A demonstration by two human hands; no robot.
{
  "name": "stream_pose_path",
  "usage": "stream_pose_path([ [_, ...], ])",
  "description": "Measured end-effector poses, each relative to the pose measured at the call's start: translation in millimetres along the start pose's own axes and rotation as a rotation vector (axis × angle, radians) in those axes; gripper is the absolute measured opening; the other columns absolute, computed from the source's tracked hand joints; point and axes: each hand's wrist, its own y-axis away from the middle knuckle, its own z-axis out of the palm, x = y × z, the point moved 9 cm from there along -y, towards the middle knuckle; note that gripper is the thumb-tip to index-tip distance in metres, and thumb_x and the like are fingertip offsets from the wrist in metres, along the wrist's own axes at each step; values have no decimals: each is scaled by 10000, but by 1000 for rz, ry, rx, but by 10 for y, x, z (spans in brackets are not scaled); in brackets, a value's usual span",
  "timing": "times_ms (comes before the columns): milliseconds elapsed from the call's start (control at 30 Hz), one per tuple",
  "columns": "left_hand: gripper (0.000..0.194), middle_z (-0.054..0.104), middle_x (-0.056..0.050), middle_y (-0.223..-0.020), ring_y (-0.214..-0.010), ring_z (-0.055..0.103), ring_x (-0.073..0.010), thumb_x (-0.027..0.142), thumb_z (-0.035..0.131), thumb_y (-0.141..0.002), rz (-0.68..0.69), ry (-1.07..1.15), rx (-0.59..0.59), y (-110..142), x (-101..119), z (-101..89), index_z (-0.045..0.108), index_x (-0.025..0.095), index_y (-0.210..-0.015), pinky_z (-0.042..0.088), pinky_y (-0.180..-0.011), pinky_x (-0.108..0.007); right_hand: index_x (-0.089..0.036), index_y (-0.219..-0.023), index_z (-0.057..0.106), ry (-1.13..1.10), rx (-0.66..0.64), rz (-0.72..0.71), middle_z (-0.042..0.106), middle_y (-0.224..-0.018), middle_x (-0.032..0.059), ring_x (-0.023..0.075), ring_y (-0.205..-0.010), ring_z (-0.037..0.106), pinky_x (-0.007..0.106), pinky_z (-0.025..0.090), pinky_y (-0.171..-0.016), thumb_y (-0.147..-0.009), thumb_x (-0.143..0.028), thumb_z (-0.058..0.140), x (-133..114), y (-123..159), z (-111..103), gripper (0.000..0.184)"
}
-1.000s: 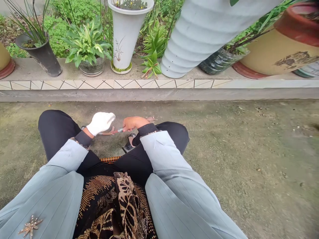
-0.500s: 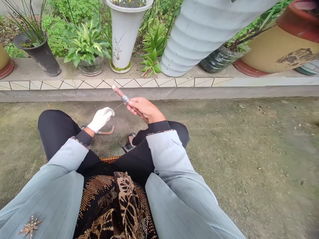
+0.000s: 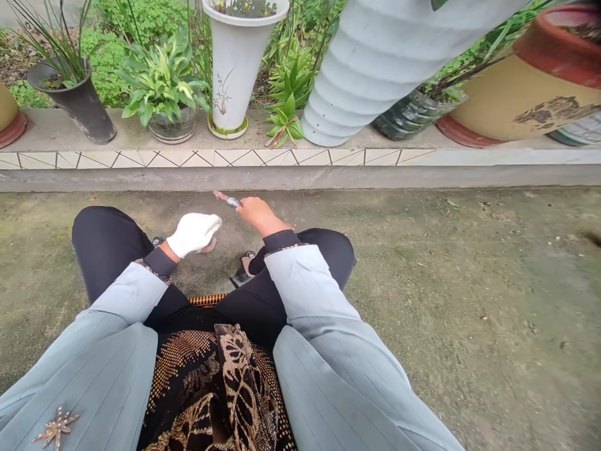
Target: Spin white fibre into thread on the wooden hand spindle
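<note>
Bare right hand (image 3: 256, 212) clamps its fingers round a brown, silver-banded rod (image 3: 220, 195); slackening could drop it (white-gloved left hand (image 3: 193, 233) fisted; contents I cannot tell).

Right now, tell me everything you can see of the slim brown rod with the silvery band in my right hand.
The slim brown rod looks wooden, though that isn't certain. A silvery band, apparently wound wire, circles it just beyond your bare right hand, which grips it. Its exposed end points forward and left, toward the low, pale-tiled concrete ledge. The white-gloved left hand appears apart from it. Your right hand hides much of the rest.
</note>
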Motion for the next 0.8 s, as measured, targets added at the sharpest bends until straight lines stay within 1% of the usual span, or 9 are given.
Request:
stream_pose_path([
  [67, 350, 718, -98, -833, -780, 672, -222, 345, 386, -953, -10, -11, 15, 3, -39, -17, 688, 177, -1009, 453, -707, -309, -87, -983, 713, 47, -254, -88, 697, -989, 222, 255, -888, 649, 313, 437, -723, -906, -276, 559, -152, 58, 332, 256],
  [200, 322, 722, -95, -880, -818, 669, -235, 344, 421, -926, -68, 28, 27, -2, -198, -11, 688, 188, -1013, 456, -724, -320, -127, -818, 711, -73, -857, -283, 677, -710, 54, 125, -581, 567, 250, 411, -575, -818, -295, 677, -425, 468, 886, 171],
  [267, 307, 721, -89, -892, -831, 663, -240, 335, 432, -909, -128, 88, 33, -12, -306, -9, 690, 188, -989, 457, -735, -326, -131, -798, 701, -197, -989, -380, 644, -656, 3, 90, -537, 528, 226, 392, -545, -757, -348, 734, -546, 653, 879, 223],
  [333, 290, 715, -75, -868, -815, 650, -225, 312, 426, -893, -175, 227, 22, -28, -387, 16, 685, 182, -901, 459, -741, -319, -117, -816, 692, -369, -1063, -503, 639, -666, -2, 81, -554, 523, 217, 379, -537, -711, -394, 762, -658, 820, 707, 305],
  [367, 286, 709, -67, -849, -795, 640, -210, 305, 421, -886, -187, 334, 17, -38, -408, 35, 674, 177, -850, 461, -737, -309, -115, -847, 691, -467, -1047, -549, 650, -698, 3, 79, -569, 523, 215, 383, -542, -703, -410, 765, -687, 862, 566, 337],
  [433, 294, 686, -52, -782, -718, 611, -173, 319, 409, -886, -204, 590, 13, -53, -420, 79, 647, 166, -806, 463, -690, -279, -116, -866, 679, -685, -871, -597, 647, -727, 6, 73, -576, 505, 206, 385, -540, -714, -422, 762, -677, 823, 203, 351],
  [567, 313, 612, -16, -659, -579, 541, -130, 360, 380, -914, -261, 872, 26, -50, -411, 150, 622, 162, -923, 431, -571, -232, -144, -753, 578, -1203, -124, -384, 582, -686, 8, 68, -554, 448, 191, 362, -493, -790, -432, 703, -181, 468, -512, 316],
  [667, 310, 661, -33, -736, -657, 591, -147, 348, 384, -923, -180, 662, 1, -52, -294, 118, 638, 171, -942, 454, -644, -251, -158, -739, 540, -1210, 167, -152, 576, -699, 25, 79, -551, 459, 198, 363, -483, -867, -358, 620, 184, 303, -552, 250],
  [800, 343, 722, -90, -885, -811, 661, -214, 356, 400, -935, 15, 223, -41, -33, -48, 44, 681, 165, -986, 462, -737, -306, -140, -790, 611, -679, 186, 58, 643, -774, 73, 124, -622, 548, 239, 398, -564, -898, -259, 549, 319, 109, -374, 172],
])
